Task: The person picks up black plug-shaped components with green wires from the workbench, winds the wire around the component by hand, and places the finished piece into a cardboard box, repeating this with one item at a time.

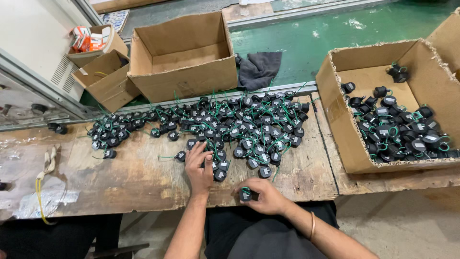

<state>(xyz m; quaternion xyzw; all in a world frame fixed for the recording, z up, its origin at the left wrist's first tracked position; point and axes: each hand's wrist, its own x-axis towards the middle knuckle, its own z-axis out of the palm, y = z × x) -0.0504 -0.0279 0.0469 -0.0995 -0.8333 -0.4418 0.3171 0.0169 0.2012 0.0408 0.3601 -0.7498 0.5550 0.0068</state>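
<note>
Black round plastic part with green wire (pixel 246 194) pinched in right hand (pixel 265 196) grip at worktop (pixel 120 177) edge; left hand (pixel 199 165) grip spread flat on black part pile (pixel 230 127), just ahead-left.

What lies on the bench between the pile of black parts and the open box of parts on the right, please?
In the head view, only bare wood and a gap between boards separate the pile from the box.

a workshop: worn wooden bench (pixel 120 177), cardboard boxes (pixel 184 57) and heaps of small wired parts (pixel 249 127).
</note>
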